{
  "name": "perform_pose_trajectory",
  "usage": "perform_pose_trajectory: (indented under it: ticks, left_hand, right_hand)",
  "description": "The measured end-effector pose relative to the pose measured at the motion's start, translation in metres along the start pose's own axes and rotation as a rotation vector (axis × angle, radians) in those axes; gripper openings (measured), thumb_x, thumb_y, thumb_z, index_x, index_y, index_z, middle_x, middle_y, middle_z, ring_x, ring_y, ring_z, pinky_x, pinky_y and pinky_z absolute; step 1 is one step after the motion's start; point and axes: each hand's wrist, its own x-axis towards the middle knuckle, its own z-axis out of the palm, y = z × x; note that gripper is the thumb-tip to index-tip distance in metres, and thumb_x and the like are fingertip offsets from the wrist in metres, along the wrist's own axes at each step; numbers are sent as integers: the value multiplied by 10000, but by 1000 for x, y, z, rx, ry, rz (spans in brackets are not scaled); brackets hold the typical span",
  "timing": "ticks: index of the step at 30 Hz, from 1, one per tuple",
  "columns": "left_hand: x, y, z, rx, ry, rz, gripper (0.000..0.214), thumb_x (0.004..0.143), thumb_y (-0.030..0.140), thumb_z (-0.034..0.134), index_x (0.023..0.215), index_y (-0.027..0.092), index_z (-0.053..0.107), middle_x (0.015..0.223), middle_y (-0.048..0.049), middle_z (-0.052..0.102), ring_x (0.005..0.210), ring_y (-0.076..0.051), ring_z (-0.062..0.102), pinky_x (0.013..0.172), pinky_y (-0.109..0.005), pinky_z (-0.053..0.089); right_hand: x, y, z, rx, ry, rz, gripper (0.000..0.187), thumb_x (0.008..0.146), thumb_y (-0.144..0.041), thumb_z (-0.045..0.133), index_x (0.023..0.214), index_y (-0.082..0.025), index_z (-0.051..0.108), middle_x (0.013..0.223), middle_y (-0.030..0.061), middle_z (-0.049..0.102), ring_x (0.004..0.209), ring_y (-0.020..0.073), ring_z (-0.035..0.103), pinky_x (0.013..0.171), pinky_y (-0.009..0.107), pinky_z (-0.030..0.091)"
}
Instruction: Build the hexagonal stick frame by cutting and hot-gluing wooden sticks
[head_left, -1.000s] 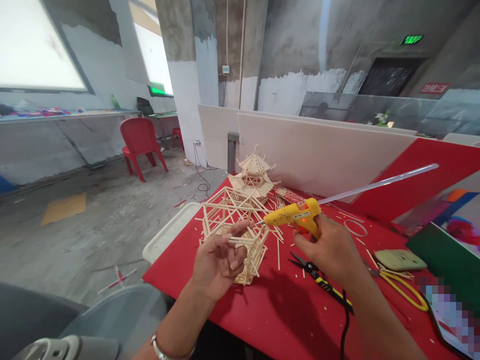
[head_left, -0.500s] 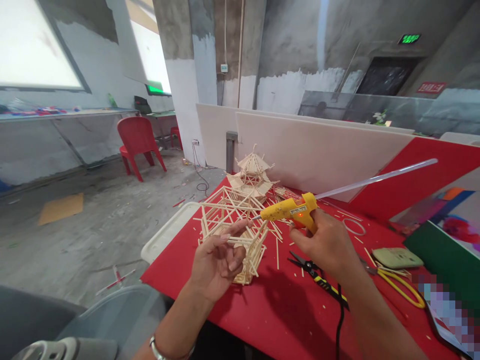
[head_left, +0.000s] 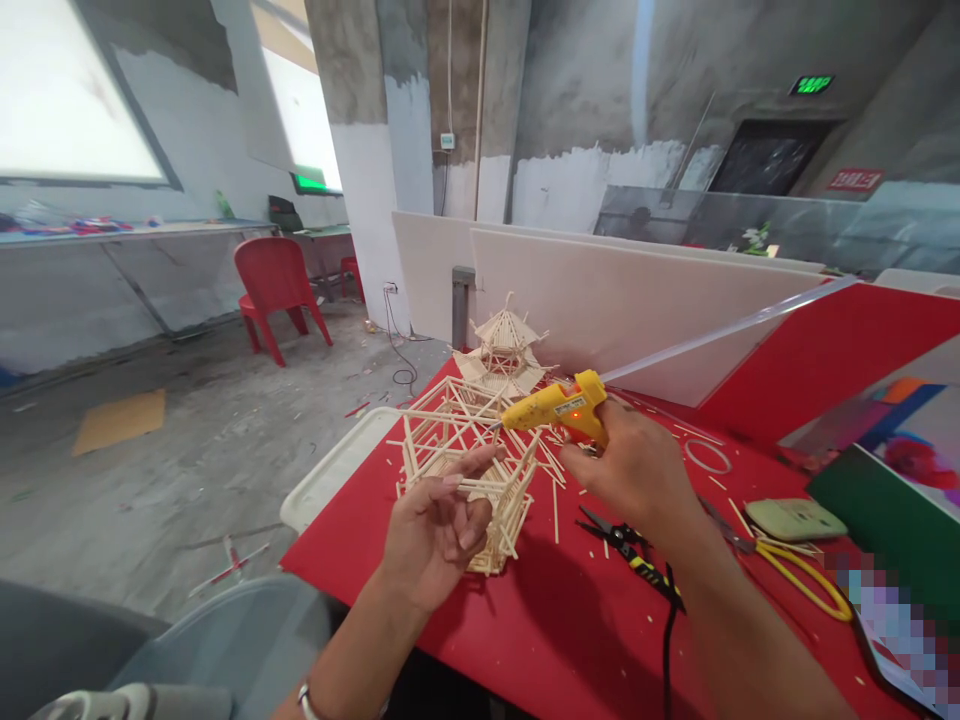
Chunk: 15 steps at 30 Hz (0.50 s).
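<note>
My right hand (head_left: 637,460) is wrapped round the handle of a yellow hot glue gun (head_left: 555,405), a long clear glue stick jutting from its back. The gun's nozzle points left, just above the fingertips of my left hand (head_left: 435,530). Between the thumb and bent fingers of that hand a thin wooden stick (head_left: 484,486) appears pinched. Behind and below it stands an open frame of wooden sticks (head_left: 427,440), partly hidden by my left hand. Farther back is a small pagoda model (head_left: 506,350) with tiered stick roofs.
Black-and-yellow pliers (head_left: 630,555), yellow-handled scissors (head_left: 806,580) and a green pouch (head_left: 795,520) lie on the red tabletop (head_left: 555,630), among loose sticks. A black cord (head_left: 667,640) hangs below my right arm. White boards (head_left: 630,300) stand behind the table. A grey bin (head_left: 240,640) is at lower left.
My right hand has moved the glue gun left and slightly up, its nozzle now just above the left fingertips. My left hand has stayed nearly in place.
</note>
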Motion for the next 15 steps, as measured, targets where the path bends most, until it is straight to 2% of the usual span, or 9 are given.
perform_pose_trajectory:
  ticks: [6,9,12,15]
  left_hand:
    - [0,-1,0,6,13,1,568,766,212,480,1300,19,497,492,25,463,368,-76,350,334,-168,164]
    - [0,-2,-1,7,18,1,550,779,218,480,1294,30,508,504,22,475,359,-72,353,332,-173,156]
    - [0,-3,0,6,22,13,513,773,198,490,1264,58,537,617,-8,559,353,-59,372,326,-180,165]
    - [0,-2,0,-2,28,18,493,767,180,493,1241,58,554,659,-20,578,353,-55,380,320,-181,167]
  right_hand:
    - [6,4,-15,-41,3,-48,303,749,-357,551,997,-187,590,869,60,685,750,235,625,609,310,356]
    - [14,-4,-10,-100,23,-89,285,759,-349,547,978,-172,588,898,77,686,748,233,633,597,308,337]
    - [18,-13,-1,-137,14,-125,253,775,-336,532,963,-175,586,931,73,682,732,216,634,579,303,318]
    - [17,-16,4,-175,-1,-145,223,799,-334,517,950,-187,589,971,63,676,703,197,627,562,301,300]
